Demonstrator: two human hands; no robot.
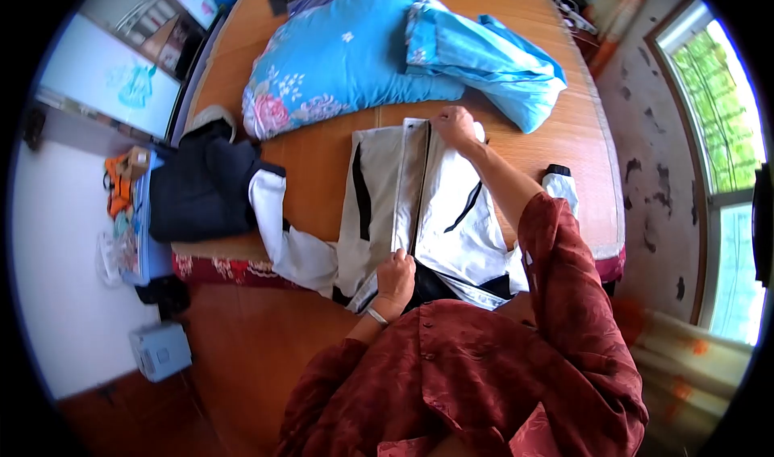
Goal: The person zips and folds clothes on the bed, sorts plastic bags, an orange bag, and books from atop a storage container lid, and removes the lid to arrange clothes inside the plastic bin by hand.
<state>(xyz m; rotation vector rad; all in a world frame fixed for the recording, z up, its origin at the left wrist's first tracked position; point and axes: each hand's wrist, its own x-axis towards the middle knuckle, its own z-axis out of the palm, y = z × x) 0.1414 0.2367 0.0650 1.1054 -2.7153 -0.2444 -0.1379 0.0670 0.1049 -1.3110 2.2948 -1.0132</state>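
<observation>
A white jacket (pixel 447 191) with black trim lies on the bed, its hem toward the far side and its collar end near my body. My left hand (pixel 395 279), with a band at the wrist, is closed on the front placket close to the collar. Farther away, my right hand (pixel 455 126) has its fingers closed at the hem, beside the top of the placket. The front strip runs nearly straight between both hands. One white sleeve (pixel 294 251) stretches out to the left, and a dark-cuffed sleeve end (pixel 560 187) shows at the right.
Beyond the jacket lie a blue floral quilt (pixel 347 62) and a folded blue cloth (pixel 492 62). Dark folded clothing (pixel 205 183) sits on the left of the bed (pixel 314 162). A light blue box (pixel 161 350) stands on the floor; a window (pixel 721 110) is at right.
</observation>
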